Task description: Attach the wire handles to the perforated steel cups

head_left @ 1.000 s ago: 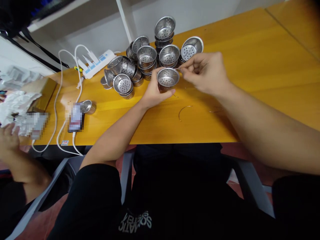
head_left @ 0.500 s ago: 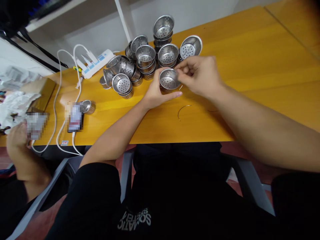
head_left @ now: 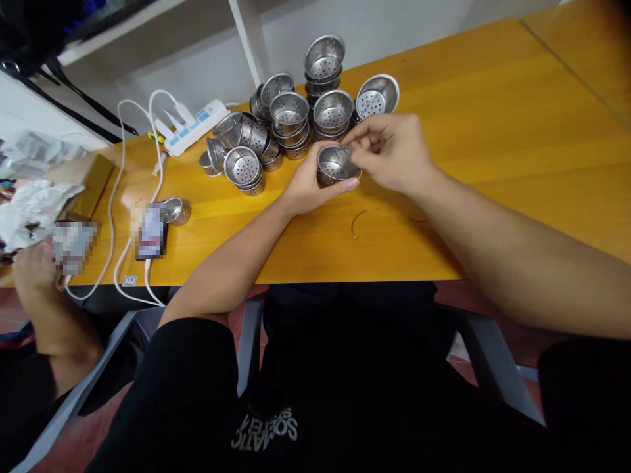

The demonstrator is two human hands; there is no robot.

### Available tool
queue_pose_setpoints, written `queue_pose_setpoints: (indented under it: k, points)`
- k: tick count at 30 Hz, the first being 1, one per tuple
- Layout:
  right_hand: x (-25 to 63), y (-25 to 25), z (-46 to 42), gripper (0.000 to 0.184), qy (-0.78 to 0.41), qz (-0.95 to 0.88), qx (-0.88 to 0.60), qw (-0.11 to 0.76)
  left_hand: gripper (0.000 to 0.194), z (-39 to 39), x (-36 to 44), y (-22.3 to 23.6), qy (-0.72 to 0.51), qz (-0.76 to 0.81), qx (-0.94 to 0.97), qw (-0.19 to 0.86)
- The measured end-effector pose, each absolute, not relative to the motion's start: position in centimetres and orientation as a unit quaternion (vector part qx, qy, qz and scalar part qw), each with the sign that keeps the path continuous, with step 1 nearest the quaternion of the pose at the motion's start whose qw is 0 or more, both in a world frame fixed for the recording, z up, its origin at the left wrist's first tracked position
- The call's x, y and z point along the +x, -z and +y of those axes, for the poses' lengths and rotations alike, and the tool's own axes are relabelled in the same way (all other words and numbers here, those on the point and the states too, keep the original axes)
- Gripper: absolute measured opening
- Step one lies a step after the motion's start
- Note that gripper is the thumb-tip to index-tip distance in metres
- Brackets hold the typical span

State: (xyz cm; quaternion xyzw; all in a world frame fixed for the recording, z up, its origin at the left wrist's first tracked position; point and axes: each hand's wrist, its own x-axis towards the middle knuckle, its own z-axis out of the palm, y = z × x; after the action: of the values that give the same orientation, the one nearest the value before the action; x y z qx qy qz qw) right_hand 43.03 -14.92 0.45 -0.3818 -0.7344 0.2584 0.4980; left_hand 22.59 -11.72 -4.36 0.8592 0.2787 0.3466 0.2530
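Note:
A perforated metal strainer basket (head_left: 336, 165), its open top facing me, is wrapped by the fingers and thumb of my left hand (head_left: 310, 179). My right hand (head_left: 392, 150) pinches a thin wire handle at the right side of the basket's rim; most of the wire is hidden by the fingers. Below the basket a loose curved wire handle (head_left: 353, 222) lies on the table. Another wire (head_left: 419, 220) shows partly beside my right forearm. Behind my hands stand stacks of the same baskets (head_left: 290, 115), some with a wire across the top.
One basket (head_left: 180, 211) lies beside a phone (head_left: 152, 230) with a white cable. A power strip (head_left: 194, 128) sits at the back left of the yellow table (head_left: 517, 131). At far left, a co-worker's hand (head_left: 34, 266) is near a blurred device and crumpled plastic (head_left: 39, 203).
My right hand has moved slightly left and down with the wire, closer against the basket's rim. The basket has shifted slightly right and down. The co-worker's hand moved right, to the blurred device.

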Motion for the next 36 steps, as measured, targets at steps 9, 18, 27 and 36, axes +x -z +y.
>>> queue_pose_setpoints:
  k: [9,18,27,36]
  points:
    - [42.9,-0.5,-14.8,0.007,-0.283,-0.716,-0.374,0.516,0.093,-12.2,23.1,4.0,-0.372,0.271,0.842,0.283]
    - [44.3,-2.2,-16.0,0.036,-0.431,-0.729,-0.304,0.436,0.08,-11.8,22.2,3.5,-0.373,0.271,0.819,0.343]
    - [44.6,-0.5,-14.7,0.041,-0.414,-0.723,-0.326,0.447,0.092,-11.4,22.4,4.5,-0.371,0.253,0.842,0.299]
    - [44.0,-1.2,-15.6,0.046,-0.354,-0.754,-0.326,0.448,0.088,-10.7,22.1,4.8,-0.345,0.268,0.864,0.251]
